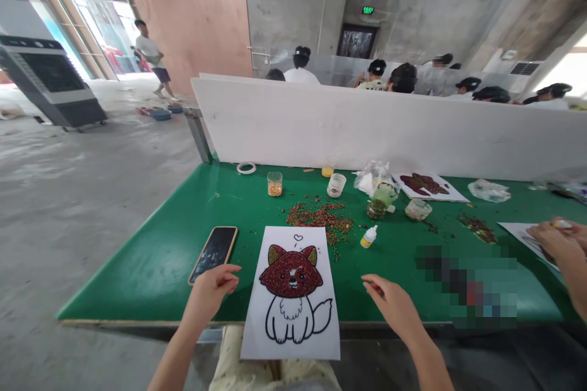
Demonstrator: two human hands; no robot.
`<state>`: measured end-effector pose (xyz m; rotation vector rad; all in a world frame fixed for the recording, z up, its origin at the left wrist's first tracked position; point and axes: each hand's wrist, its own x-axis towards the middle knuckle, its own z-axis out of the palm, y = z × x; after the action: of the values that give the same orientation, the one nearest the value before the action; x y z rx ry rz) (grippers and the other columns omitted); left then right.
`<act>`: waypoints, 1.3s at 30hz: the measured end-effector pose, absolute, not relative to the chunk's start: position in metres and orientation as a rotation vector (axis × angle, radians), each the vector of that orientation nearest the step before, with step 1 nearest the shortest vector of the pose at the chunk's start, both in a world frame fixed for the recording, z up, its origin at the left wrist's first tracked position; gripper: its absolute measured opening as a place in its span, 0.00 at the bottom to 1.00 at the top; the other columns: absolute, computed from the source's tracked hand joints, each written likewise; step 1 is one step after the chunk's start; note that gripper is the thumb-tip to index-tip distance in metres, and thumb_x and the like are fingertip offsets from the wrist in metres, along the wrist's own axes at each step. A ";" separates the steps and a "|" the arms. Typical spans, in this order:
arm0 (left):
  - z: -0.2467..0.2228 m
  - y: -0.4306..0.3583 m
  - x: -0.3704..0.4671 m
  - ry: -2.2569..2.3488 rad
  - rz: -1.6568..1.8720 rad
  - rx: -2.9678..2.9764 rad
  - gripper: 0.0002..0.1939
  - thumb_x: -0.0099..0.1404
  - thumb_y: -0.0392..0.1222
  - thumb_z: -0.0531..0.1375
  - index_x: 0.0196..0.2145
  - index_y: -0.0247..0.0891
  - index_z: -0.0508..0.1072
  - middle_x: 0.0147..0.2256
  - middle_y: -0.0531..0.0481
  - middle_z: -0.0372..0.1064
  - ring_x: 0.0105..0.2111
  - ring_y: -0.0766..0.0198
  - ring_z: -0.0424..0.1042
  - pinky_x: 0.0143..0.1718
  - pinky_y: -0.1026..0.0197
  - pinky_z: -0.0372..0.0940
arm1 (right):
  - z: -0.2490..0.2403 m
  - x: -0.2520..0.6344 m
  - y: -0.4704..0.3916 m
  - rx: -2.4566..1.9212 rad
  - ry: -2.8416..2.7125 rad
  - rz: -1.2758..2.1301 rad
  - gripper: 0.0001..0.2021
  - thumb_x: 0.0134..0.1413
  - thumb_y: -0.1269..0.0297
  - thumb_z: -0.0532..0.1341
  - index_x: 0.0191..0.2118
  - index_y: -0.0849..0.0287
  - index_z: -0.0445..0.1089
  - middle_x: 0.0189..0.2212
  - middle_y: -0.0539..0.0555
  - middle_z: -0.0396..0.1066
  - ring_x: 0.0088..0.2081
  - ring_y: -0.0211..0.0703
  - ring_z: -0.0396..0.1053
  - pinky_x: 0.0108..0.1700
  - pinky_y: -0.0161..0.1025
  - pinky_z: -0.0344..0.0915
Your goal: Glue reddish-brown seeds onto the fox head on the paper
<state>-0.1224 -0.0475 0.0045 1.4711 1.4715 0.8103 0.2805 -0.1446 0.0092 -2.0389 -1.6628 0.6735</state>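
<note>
A white sheet with a fox drawing (290, 311) lies between my hands, its lower end reaching past the table's front edge. The fox's head is covered in dark red grains, with olive-green ones in the ears; its body and tail are bare outlines. My left hand (213, 287) hovers left of the sheet, fingers loosely bent and empty, close to a phone (215, 250). On the other side, my right hand (389, 302) is held over the table, fingers loosely curved, with nothing visible in them. A small glue bottle (369, 237) stands beyond it.
Scattered red and green beans (318, 220) lie behind the sheet. Farther back are a cup of corn kernels (274, 186), a clear jar (336, 186), a tipped green-tinted cup (383, 198) and a tape roll (246, 168). A white partition (367, 131) borders the table; a co-worker's hands (557, 238) are at right.
</note>
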 end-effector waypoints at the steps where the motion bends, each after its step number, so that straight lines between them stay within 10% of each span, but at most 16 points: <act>1: 0.004 -0.047 -0.121 1.452 0.813 1.468 0.17 0.48 0.45 0.59 0.36 0.36 0.72 0.24 0.50 0.73 0.27 0.59 0.73 0.32 0.57 0.69 | 0.009 0.273 -0.145 -1.983 -1.686 0.701 0.16 0.58 0.56 0.50 0.42 0.55 0.71 0.34 0.54 0.75 0.35 0.46 0.72 0.36 0.38 0.64; 13: 0.051 -0.080 -0.027 1.060 0.811 1.360 0.21 0.52 0.38 0.62 0.45 0.37 0.70 0.30 0.49 0.74 0.32 0.61 0.74 0.37 0.59 0.69 | 0.028 0.138 -0.137 -1.223 -1.864 0.685 0.10 0.60 0.66 0.53 0.42 0.56 0.70 0.34 0.53 0.73 0.36 0.41 0.69 0.37 0.34 0.64; 28: 0.069 -0.083 -0.019 0.724 1.025 0.902 0.23 0.58 0.41 0.63 0.50 0.39 0.64 0.45 0.43 0.71 0.48 0.55 0.70 0.54 0.51 0.63 | 0.017 0.190 -0.149 -1.461 -1.680 0.547 0.10 0.61 0.62 0.53 0.42 0.58 0.68 0.31 0.53 0.71 0.30 0.38 0.67 0.33 0.33 0.64; 39: 0.065 -0.085 -0.014 0.819 0.920 0.883 0.29 0.51 0.39 0.68 0.50 0.39 0.66 0.45 0.42 0.73 0.43 0.58 0.74 0.48 0.56 0.66 | 0.038 0.159 -0.138 -1.261 -1.802 0.576 0.09 0.61 0.65 0.52 0.44 0.56 0.67 0.36 0.54 0.72 0.34 0.39 0.68 0.35 0.33 0.63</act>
<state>-0.0143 -0.0847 0.0654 0.8827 0.8190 0.9196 0.1590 -0.1384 0.0382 -1.2610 -1.8019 0.5758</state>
